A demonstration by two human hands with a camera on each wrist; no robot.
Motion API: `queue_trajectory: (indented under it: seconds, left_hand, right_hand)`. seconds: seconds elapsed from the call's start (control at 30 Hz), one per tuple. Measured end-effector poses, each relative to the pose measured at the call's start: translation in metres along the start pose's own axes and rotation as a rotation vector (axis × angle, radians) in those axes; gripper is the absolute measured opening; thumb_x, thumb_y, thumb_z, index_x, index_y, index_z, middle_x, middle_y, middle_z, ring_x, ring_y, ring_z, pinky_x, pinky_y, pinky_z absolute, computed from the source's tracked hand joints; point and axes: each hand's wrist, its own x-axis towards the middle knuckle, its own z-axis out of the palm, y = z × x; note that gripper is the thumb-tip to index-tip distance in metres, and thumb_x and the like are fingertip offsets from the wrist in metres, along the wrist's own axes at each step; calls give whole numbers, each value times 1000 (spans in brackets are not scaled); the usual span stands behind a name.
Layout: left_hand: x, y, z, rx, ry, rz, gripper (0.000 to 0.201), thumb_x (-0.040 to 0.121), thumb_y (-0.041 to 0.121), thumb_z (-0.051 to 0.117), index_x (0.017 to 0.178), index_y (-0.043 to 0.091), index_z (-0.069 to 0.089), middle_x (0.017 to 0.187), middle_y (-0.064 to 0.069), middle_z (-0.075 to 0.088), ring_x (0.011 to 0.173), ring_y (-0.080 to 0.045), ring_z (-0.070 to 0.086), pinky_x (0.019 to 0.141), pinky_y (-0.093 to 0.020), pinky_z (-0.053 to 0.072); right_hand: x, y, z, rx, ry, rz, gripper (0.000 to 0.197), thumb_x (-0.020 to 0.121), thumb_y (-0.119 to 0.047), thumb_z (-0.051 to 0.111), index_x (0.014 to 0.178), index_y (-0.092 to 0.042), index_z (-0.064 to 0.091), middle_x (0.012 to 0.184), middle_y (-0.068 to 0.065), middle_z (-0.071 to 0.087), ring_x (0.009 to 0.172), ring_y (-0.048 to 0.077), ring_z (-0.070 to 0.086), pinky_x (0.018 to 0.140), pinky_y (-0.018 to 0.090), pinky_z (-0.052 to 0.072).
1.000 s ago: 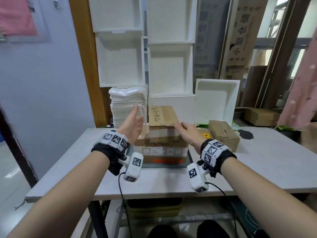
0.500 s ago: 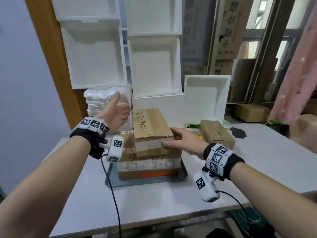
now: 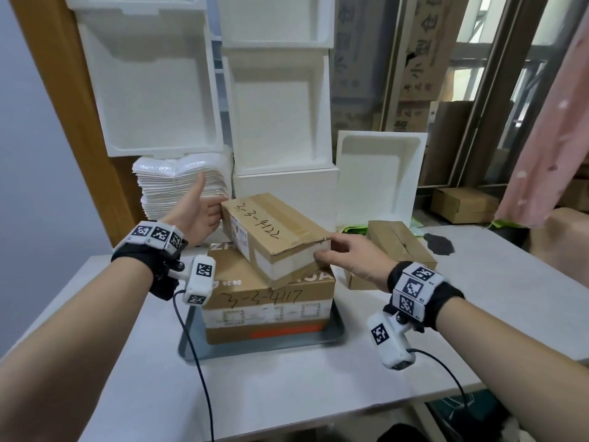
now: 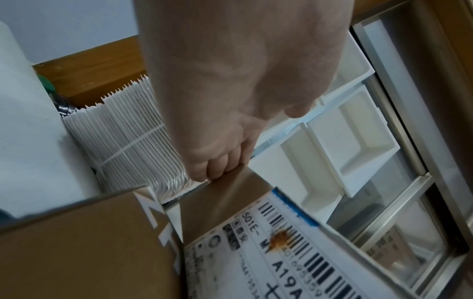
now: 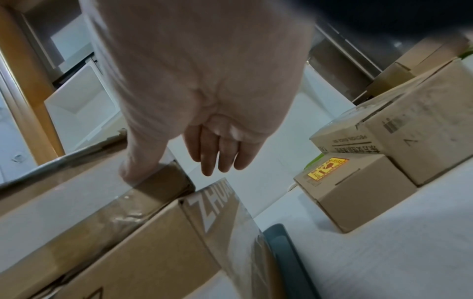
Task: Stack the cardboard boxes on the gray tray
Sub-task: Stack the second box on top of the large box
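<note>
A gray tray (image 3: 264,347) near the table's front edge holds a large cardboard box (image 3: 267,301) marked 3-3-4117. A smaller cardboard box (image 3: 277,232) marked 3-3-4122 lies on top of it, turned diagonally and overhanging toward the right. My left hand (image 3: 205,213) is at this top box's far left corner, fingers (image 4: 217,168) bent over the edge and thumb pointing up. At the near right corner is my right hand (image 3: 345,255). Its thumb (image 5: 138,168) presses the corner of the top box (image 5: 76,194) while the other fingers (image 5: 217,157) hang straight and free.
To the right of the tray (image 5: 289,252), a brown box (image 3: 398,244) rests on a smaller box with a yellow label (image 5: 353,194). White foam boxes (image 3: 280,122) and a stack of white bags (image 3: 178,186) stand along the table's back edge. More cartons sit beyond.
The top box has turned from lengthwise to diagonal, its far end swinging left and its near end right. Both hands moved with its corners, and the head view came closer.
</note>
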Motion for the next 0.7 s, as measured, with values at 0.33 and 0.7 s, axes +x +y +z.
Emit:
queue_trajectory:
  seconds: [0.33, 0.7]
  left_hand:
    - [-44, -4, -16, -98, 49, 42, 97, 87, 75, 25, 151, 1, 23, 158, -16, 23, 147, -26, 19, 120, -39, 12]
    - [-94, -30, -21, -166, 30, 71, 102, 83, 78, 29, 151, 3, 24, 157, -15, 26, 146, -25, 24, 119, -39, 17]
  right_hand:
    - [11, 1, 6, 121, 204, -107, 29, 92, -14, 64, 119, -21, 68, 117, -4, 72, 112, 11, 66, 101, 37, 51]
    - [26, 5, 18, -147, 335, 33, 53, 88, -40, 57, 110, 8, 62, 108, 27, 68, 100, 43, 64, 92, 58, 50]
